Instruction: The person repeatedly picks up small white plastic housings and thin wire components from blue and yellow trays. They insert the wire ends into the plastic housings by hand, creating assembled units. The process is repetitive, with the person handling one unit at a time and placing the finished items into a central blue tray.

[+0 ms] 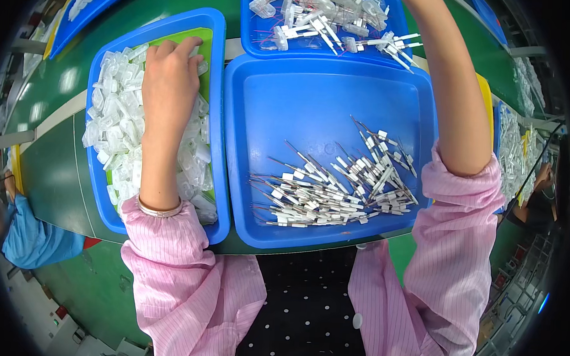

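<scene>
My left hand [170,80] is over the far part of the left blue tray [219,113], among small clear plastic housings [114,131]. Its fingers are bent and spread apart, with the tips partly hidden, and no held piece shows. A clear housing lies right beside the thumb. My right forearm [448,83] stretches past the right side of the middle blue tray [325,91], toward the far tray; the right hand is cut off by the top edge. In the middle tray lies a pile of thin wire leads with white connectors [335,189].
The far blue tray [255,48] holds clear housings joined with white connectors and red wires. More trays of clear parts stand at the far left and right [518,142]. A person in a blue sleeve [35,232] is at left; another person's hand [542,177] shows at right.
</scene>
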### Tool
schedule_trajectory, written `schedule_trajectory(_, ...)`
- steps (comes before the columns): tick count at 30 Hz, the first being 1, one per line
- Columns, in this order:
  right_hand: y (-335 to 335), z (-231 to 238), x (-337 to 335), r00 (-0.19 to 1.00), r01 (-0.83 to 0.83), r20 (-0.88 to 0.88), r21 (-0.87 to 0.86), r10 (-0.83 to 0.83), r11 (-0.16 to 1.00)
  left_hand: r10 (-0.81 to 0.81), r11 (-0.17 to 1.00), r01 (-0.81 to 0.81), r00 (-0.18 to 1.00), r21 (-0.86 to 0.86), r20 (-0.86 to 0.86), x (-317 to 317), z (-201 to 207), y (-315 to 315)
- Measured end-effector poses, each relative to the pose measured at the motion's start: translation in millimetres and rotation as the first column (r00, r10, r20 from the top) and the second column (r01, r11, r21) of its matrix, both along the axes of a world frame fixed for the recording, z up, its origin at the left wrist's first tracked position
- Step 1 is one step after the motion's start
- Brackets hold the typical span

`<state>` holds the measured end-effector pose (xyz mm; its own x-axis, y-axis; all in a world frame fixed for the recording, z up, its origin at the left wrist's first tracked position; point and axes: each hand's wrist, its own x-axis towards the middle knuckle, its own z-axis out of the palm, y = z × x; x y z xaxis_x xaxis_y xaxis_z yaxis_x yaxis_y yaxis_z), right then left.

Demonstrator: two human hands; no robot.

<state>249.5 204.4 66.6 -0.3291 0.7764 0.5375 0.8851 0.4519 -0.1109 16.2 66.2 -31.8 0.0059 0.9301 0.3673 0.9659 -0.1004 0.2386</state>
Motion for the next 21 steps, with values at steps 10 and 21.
schedule_trajectory(10,-192,-51,33,0.855,-0.305,-0.006,-0.814,0.518,0.494,-0.213,0.941,0.027,0.822,0.337,0.528,24,23,-25)
schedule_trajectory(21,-216,-85,32,0.951,-0.271,-0.079,-0.684,0.300,0.677,-0.094,0.939,0.343,0.160,0.034,0.983,56,37,-67)
